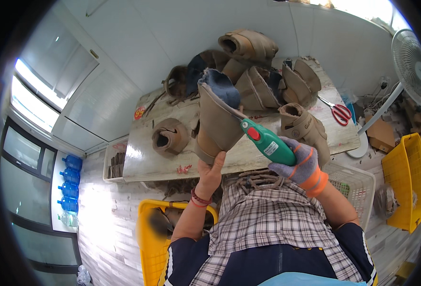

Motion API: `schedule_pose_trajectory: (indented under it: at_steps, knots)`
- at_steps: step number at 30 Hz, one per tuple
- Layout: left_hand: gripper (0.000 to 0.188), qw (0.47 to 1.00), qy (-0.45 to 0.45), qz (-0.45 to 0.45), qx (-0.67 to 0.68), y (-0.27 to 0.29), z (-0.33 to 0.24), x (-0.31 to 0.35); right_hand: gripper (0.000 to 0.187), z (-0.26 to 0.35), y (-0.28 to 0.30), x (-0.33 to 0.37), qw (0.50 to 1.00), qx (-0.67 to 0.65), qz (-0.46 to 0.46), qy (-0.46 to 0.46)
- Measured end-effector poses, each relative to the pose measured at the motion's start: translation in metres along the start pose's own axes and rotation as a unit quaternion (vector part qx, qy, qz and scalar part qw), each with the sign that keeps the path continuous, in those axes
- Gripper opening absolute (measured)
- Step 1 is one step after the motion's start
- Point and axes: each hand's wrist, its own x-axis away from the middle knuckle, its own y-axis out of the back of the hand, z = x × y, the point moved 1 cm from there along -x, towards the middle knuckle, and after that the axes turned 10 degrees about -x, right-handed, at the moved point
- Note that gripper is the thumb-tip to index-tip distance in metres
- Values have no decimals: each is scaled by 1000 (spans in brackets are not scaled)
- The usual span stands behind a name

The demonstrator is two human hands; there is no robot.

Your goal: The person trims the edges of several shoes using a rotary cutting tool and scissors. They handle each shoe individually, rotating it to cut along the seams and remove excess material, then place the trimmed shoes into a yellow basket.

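My left hand (210, 176), bare with a red bracelet at the wrist, grips the lower end of a tan boot upper (215, 126). The piece is tube-shaped, and its blue-grey lining shows at the raised open end. Wrapped in a grey and orange work glove, my right hand (300, 164) holds a green handheld electric cutter (270, 145) with a red button. The cutter's thin tip meets the right edge of the upper; the exact contact is too small to make out. Just right of the tool stands another tan upper (303, 126).
More tan uppers (258, 88) are heaped at the back of the worn table (139, 162); one rolled upper (170, 137) lies left. Red-handled scissors (340, 113) lie right, near a fan (415, 69). Yellow crates (405, 181) (148, 248) and a white basket (363, 183) stand around me.
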Motion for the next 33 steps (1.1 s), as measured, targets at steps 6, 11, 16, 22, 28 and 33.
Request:
schedule_pose_trajectory:
  at_steps: [6, 11, 16, 22, 28, 33]
  knots:
    - [31, 929, -127, 75, -340, -1, -1, -11, 58, 3, 2, 1, 996, -49, -19, -77]
    - [35, 817, -228, 104, -519, -10, -16, -17, 56, 0, 4, 3, 985, -93, -43, -136]
    - [40, 802, -226, 170, -526, -12, -3, -1, 53, 0, 7, 1, 980, -103, -55, -163]
    - [38, 787, -208, 226, -534, -10, 4, 20, 50, -14, 4, -7, 975, -103, -97, -170]
    - [38, 759, -233, 152, -589, 20, 13, 12, 49, -23, 33, -3, 969, -69, -151, -183]
    - [21, 660, -47, 191, -725, 68, 59, -23, 41, -26, 72, 33, 956, -61, -235, -161]
